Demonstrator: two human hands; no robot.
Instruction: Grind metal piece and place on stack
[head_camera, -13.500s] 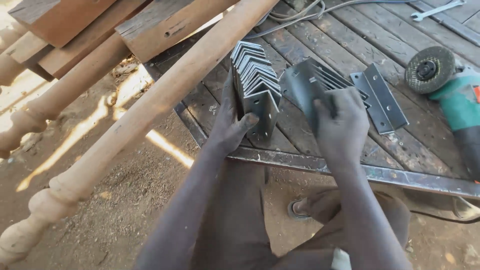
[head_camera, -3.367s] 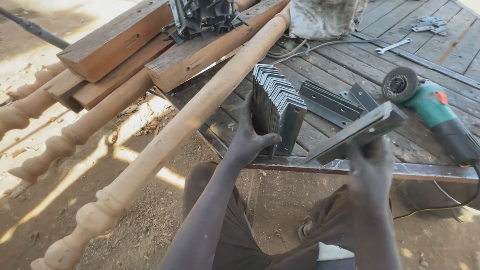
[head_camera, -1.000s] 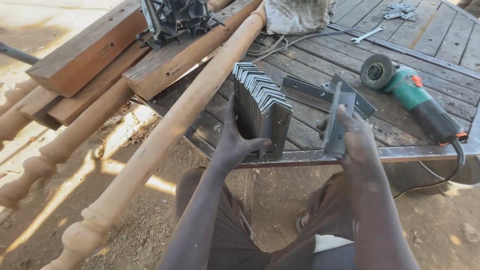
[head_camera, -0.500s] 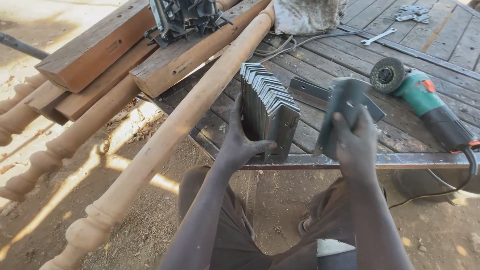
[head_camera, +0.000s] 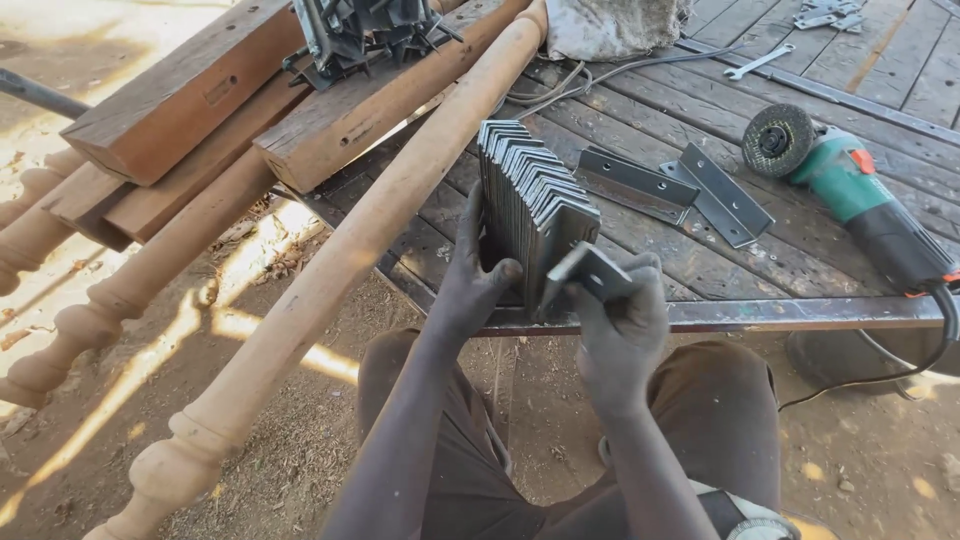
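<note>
A row of several grey steel angle brackets (head_camera: 525, 195) stands nested upright near the front edge of a wooden plank table (head_camera: 690, 265). My left hand (head_camera: 470, 275) presses flat against the left side of the row and steadies it. In my right hand (head_camera: 620, 320) is one more angle bracket (head_camera: 588, 270), pushed against the near end of the row. Two loose angle pieces (head_camera: 680, 185) lie flat on the planks to the right of the row.
A green angle grinder (head_camera: 850, 195) lies at the right, its cable hanging over the table's steel edge (head_camera: 800, 313). A long turned wooden post (head_camera: 340, 260) leans across the left, beside timber beams (head_camera: 190, 95) and other turned posts. A wrench (head_camera: 757, 62) lies at the back.
My right hand has brought the single bracket left and down from in front of the loose pieces to the near end of the row. My left hand has stayed on the row.
</note>
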